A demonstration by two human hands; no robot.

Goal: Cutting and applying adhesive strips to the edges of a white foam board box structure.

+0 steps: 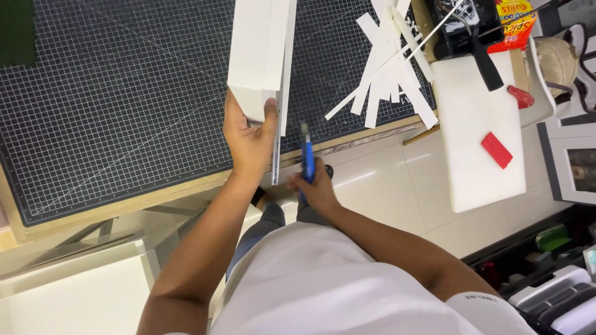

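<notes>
Carefully, we grip the white board [261,49] at the mat [124,93] edge with our left hand [248,139], right hand [316,186] fingers tight round the blue knife [307,158], which might slip and cut us.

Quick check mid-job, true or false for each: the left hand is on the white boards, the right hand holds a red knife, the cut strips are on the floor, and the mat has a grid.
1. The left hand grips the white boards. True.
2. The right hand holds a red knife. False: its blue utility knife is blue.
3. The white strips lie on the floor. False: they lie on the cutting mat.
4. The cutting mat is dark with a grid. True.
</notes>
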